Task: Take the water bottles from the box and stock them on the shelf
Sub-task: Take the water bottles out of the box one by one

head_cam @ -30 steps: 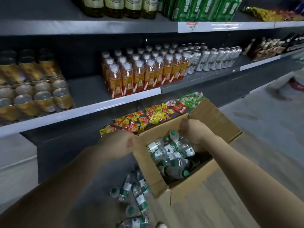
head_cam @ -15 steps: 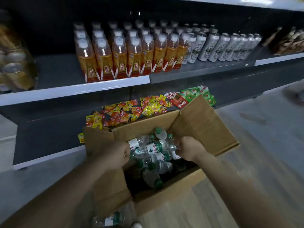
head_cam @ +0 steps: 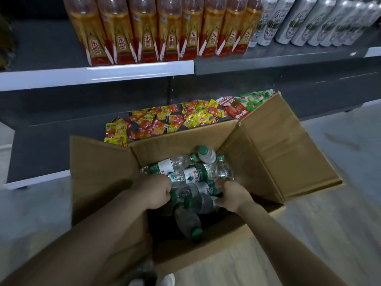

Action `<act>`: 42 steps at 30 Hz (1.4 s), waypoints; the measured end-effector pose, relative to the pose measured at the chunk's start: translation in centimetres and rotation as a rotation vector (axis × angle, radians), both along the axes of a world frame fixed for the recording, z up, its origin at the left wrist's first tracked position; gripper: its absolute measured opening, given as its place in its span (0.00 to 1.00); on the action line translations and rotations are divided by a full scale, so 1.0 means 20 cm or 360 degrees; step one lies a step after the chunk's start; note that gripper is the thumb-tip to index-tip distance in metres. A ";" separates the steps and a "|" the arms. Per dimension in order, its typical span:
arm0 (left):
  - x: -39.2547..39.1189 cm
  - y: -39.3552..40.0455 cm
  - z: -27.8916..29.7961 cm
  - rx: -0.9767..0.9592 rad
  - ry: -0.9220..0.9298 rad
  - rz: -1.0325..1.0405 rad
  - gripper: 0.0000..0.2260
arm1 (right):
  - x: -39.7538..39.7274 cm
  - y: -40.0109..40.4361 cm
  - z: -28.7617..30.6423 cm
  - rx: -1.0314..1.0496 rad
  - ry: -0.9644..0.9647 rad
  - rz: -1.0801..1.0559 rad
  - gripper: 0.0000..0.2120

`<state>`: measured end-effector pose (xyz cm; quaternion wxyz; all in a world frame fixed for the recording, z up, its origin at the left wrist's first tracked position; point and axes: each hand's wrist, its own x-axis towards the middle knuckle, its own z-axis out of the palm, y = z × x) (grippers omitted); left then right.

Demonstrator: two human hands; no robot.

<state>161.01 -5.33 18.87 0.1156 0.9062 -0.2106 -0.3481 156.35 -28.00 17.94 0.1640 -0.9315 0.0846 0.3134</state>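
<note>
Item: cardboard box (head_cam: 288, 153) — standing open on the floor in front of the shelving, flaps splayed left and right. Contents: a loose heap of small water bottles (head_cam: 193, 175) with green caps and green-and-white labels, lying crosswise on one another; one is pointing cap-down toward the near wall, another is propped up against the far wall.

Left hand (head_cam: 153, 193): reaching into the heap, fingers curling closed around a bottle near its green cap, though how firm the grasp is cannot be told. Right hand (head_cam: 232, 196): also in the box, fingers closing on the end of a bottle lying across the middle.

Step in hand, by judgement: picking bottles out of the box — none is being carried toward the shelf yet.

Surroundings: bottom shelf (head_cam: 61, 129) bearing scattered snack sachets (head_cam: 165, 120) directly behind the box; the shelf above holding orange drink bottles (head_cam: 156, 32) and pale cans (head_cam: 309, 21).

Next move is calling for: lifting both bottles clear of the tangle without dragging neighbours along, then finding bare shelf space and standing them upright.
</note>
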 end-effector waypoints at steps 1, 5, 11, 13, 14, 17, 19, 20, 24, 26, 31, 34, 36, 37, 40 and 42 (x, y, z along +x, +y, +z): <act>0.00 -0.01 -0.03 -0.0001 0.0003 0.0009 0.04 | 0.00 0.00 -0.04 0.0003 0.0008 0.0003 0.17; 0.01 -0.05 -0.19 0.0012 0.0029 0.0005 0.06 | 0.01 -0.02 -0.21 0.0035 0.0048 0.0054 0.18; 0.03 -0.06 -0.38 0.0028 0.0044 0.0125 0.07 | 0.02 -0.01 -0.41 0.0079 0.0088 0.0157 0.23; 0.03 -0.04 -0.43 0.0027 0.0059 0.0168 0.09 | 0.03 0.00 -0.46 0.0086 0.0128 0.0224 0.25; 0.03 -0.03 -0.45 0.0026 0.0061 0.0178 0.09 | 0.04 0.01 -0.47 0.0091 0.0165 0.0250 0.26; 0.03 -0.02 -0.48 0.0017 0.0054 0.0175 0.09 | 0.05 0.04 -0.49 0.0078 0.0232 0.0342 0.29; 0.03 -0.03 -0.49 -0.0016 0.0034 0.0181 0.09 | 0.06 0.05 -0.50 0.0011 0.0226 0.0440 0.32; 0.03 -0.03 -0.50 -0.0030 0.0030 0.0183 0.09 | 0.06 0.05 -0.51 -0.0025 0.0224 0.0493 0.33; 0.02 -0.02 -0.50 -0.0037 0.0032 0.0185 0.09 | 0.09 0.06 -0.55 -0.0104 0.0248 0.0674 0.37; 0.02 -0.02 -0.50 -0.0038 0.0029 0.0177 0.09 | 0.10 0.06 -0.57 -0.0105 0.0249 0.0725 0.35; 0.02 -0.02 -0.47 -0.0048 0.0055 0.0175 0.08 | 0.10 0.06 -0.56 -0.0056 0.0246 0.0674 0.31; 0.01 -0.03 -0.45 -0.0122 0.0110 0.0206 0.07 | 0.11 0.02 -0.51 0.0014 0.0185 0.0476 0.25; 0.00 -0.04 -0.43 -0.0227 0.0167 0.0261 0.08 | 0.10 -0.03 -0.47 0.0053 0.0115 0.0334 0.26; 0.00 -0.04 -0.42 -0.0272 0.0182 0.0275 0.08 | 0.09 -0.05 -0.45 0.0071 0.0074 0.0278 0.27; -0.02 -0.05 -0.40 -0.0328 0.0208 0.0307 0.07 | 0.06 -0.11 -0.39 0.0115 -0.0032 0.0160 0.31; -0.04 -0.05 -0.38 -0.0329 0.0225 0.0320 0.06 | 0.05 -0.14 -0.36 0.0167 -0.0126 0.0071 0.30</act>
